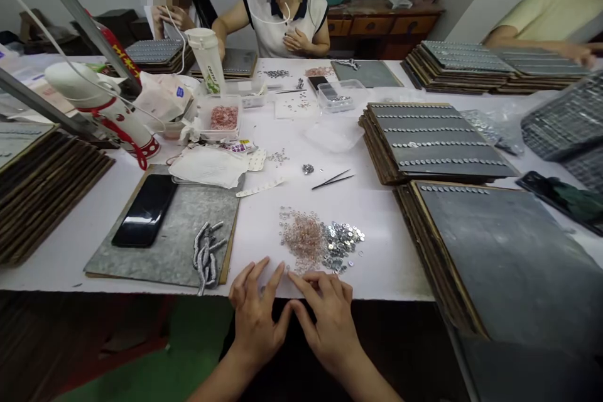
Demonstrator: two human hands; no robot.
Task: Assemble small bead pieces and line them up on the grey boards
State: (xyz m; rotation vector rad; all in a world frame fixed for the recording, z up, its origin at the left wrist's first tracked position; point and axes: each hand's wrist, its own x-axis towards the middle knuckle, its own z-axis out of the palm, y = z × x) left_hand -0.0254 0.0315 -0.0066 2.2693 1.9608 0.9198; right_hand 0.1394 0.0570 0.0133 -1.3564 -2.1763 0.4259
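Observation:
At the table's front edge my left hand (257,308) rests with its fingers apart and nothing in it. Beside it lies my right hand (327,311), index finger and thumb stretched out, its other fingertips bent toward the tabletop. The two thumbs meet or nearly meet, and both index fingertips are close together. Just beyond them is a heap of small clear-pinkish rings (304,239). A pile of shiny silver discs with centre holes (342,242) adjoins it on the right, near my right fingertips. Black tweezers (333,179) lie farther back beside a small metallic clump (308,169).
Right of me stand board stacks, the nearest topped by a grey plate (509,251) with one partial disc row. On the left, a black phone (145,210) and silvery strips (207,254) lie on another plate (181,264). Co-workers sit across the table.

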